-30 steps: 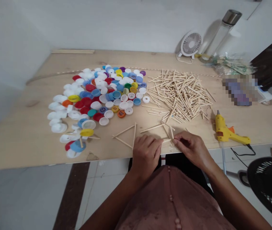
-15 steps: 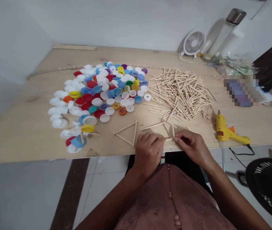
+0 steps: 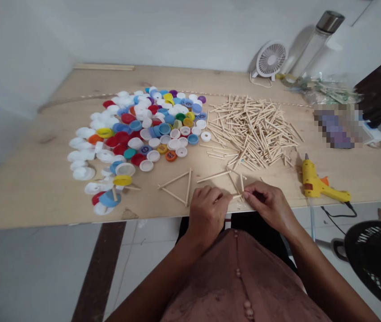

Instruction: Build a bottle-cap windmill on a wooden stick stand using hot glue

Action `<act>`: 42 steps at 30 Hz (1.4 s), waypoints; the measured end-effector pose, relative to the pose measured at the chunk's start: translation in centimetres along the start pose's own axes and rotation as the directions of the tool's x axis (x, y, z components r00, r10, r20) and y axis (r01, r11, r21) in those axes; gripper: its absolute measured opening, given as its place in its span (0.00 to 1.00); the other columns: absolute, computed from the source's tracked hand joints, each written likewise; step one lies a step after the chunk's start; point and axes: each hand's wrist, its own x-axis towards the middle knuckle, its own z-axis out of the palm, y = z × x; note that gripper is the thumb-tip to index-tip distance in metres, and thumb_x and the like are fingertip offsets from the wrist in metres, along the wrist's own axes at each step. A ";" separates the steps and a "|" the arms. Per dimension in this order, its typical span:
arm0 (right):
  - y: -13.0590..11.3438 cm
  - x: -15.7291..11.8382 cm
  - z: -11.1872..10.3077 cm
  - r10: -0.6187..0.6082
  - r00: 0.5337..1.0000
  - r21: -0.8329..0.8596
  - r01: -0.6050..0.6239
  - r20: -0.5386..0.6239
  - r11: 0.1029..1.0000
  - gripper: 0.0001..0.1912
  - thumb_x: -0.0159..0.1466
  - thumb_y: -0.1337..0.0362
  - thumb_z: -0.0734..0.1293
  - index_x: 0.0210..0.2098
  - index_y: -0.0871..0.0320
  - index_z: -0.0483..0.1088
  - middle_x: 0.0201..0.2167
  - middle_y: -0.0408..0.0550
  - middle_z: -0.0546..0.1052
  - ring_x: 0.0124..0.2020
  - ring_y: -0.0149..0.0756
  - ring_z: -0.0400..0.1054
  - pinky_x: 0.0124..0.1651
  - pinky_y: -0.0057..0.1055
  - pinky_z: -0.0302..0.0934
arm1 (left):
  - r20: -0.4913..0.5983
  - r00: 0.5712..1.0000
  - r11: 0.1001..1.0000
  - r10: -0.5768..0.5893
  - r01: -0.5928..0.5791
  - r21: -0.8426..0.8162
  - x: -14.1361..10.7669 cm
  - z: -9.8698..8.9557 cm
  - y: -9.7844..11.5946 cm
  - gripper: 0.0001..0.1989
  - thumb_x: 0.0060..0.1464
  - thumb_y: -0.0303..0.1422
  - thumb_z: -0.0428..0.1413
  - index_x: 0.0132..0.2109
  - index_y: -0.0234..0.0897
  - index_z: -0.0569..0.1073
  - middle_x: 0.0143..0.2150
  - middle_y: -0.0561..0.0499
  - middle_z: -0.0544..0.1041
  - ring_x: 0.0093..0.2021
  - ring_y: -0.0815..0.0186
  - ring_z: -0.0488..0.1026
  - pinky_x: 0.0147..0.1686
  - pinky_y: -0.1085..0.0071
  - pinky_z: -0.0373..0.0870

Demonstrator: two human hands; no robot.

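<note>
Close to the table's front edge, my left hand [image 3: 209,208] is closed on a short wooden stick [image 3: 236,196] that pokes out past its fingertips. Thumb and forefinger of my right hand [image 3: 267,201] pinch where that stick meets an upright-looking stick [image 3: 242,182]; exactly what they grip is partly hidden. Just beyond lie a few more sticks, one a slanted stick [image 3: 213,176]. Left of my left hand rests a triangle of sticks [image 3: 188,188]. Further back is a large heap of wooden sticks [image 3: 254,129].
Many coloured bottle caps [image 3: 137,125] spread over the table's left half. A yellow glue gun [image 3: 311,179] stands at the right front edge. At the back are a small white fan [image 3: 271,59], a glass bottle [image 3: 311,51] and a plastic bag [image 3: 331,91]. A black basket-like object [image 3: 374,259] is lower right.
Hardly anything differs. My left hand's fingers have shifted very slightly around the stick; my right hand keeps its pinch in the same place.
</note>
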 end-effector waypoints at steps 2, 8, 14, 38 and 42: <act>0.0 0.0 0.0 -0.002 1.000 -0.002 0.002 0.003 1.000 0.10 0.64 0.59 0.63 0.31 0.57 0.72 0.26 0.45 0.75 0.29 0.34 0.68 0.33 0.28 0.60 | 0.002 1.000 1.000 0.007 -0.007 0.000 0.0 0.0 0.0 0.10 0.59 0.27 0.51 0.35 0.38 0.77 0.29 0.50 0.73 0.32 0.63 0.64 0.33 0.65 0.57; 0.1 -0.1 0.1 -0.006 1.000 -0.004 0.006 -0.009 1.000 0.10 0.64 0.60 0.63 0.32 0.57 0.72 0.26 0.45 0.74 0.29 0.33 0.68 0.32 0.27 0.60 | 0.018 1.000 1.000 0.021 -0.022 0.009 0.0 -0.1 0.0 0.09 0.59 0.27 0.51 0.36 0.37 0.76 0.29 0.50 0.73 0.32 0.63 0.65 0.33 0.65 0.57; 0.1 0.0 0.2 -0.016 1.000 0.008 0.016 -0.018 1.000 0.11 0.64 0.59 0.62 0.30 0.58 0.71 0.25 0.44 0.73 0.27 0.32 0.66 0.31 0.26 0.58 | 0.046 0.999 1.000 0.024 -0.025 0.017 0.0 -0.2 0.0 0.09 0.58 0.26 0.51 0.36 0.38 0.76 0.29 0.50 0.73 0.32 0.63 0.65 0.33 0.65 0.58; 0.3 -1.0 0.1 -0.003 0.993 0.064 0.011 -0.115 0.998 0.09 0.64 0.62 0.63 0.34 0.58 0.73 0.30 0.46 0.77 0.32 0.34 0.70 0.36 0.27 0.62 | 0.073 0.994 0.996 0.082 -0.084 0.029 -0.7 0.1 1.0 0.14 0.59 0.29 0.50 0.49 0.37 0.74 0.43 0.44 0.76 0.44 0.57 0.68 0.43 0.58 0.62; 0.1 -1.0 0.4 -0.046 0.995 0.016 0.048 -0.084 0.999 0.09 0.65 0.60 0.62 0.36 0.57 0.72 0.29 0.46 0.76 0.31 0.33 0.70 0.36 0.28 0.61 | 0.087 0.990 0.991 0.107 -0.112 0.066 -0.8 0.3 0.8 0.14 0.59 0.30 0.49 0.50 0.39 0.74 0.43 0.44 0.75 0.44 0.57 0.68 0.43 0.58 0.62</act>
